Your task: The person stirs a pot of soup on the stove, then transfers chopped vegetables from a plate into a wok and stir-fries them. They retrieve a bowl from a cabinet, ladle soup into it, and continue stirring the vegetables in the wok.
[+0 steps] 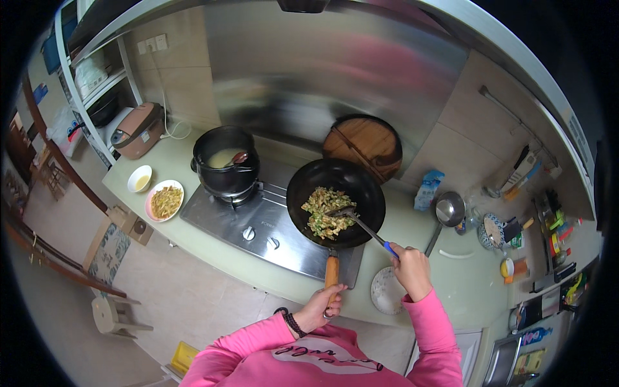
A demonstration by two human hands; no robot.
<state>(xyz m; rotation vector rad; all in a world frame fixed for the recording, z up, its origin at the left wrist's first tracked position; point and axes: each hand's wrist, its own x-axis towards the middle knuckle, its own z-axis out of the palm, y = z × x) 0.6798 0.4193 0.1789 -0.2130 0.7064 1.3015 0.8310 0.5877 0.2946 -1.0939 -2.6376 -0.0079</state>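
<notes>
My left hand [319,305] grips the wooden handle [332,271] of a black wok [370,193], which sits over the right side of a steel gas cooktop [290,244]. In my right hand [413,271] is a metal spatula [370,230] with a blue grip section, its blade down in the food. Chopped food [329,213], yellow-brown with green bits, lies in the middle of the wok. Just below my right hand, a plate [385,292] with a patterned rim rests on the counter, partly covered by my wrist and sleeve.
On the left burner stands a black pot [225,179] holding pale liquid and a ladle. A plate of shredded food [166,202], a small bowl [140,179] and a rice cooker [139,130] are further left. A wooden lid [362,145] leans behind the wok; a metal ladle [449,209] lies right.
</notes>
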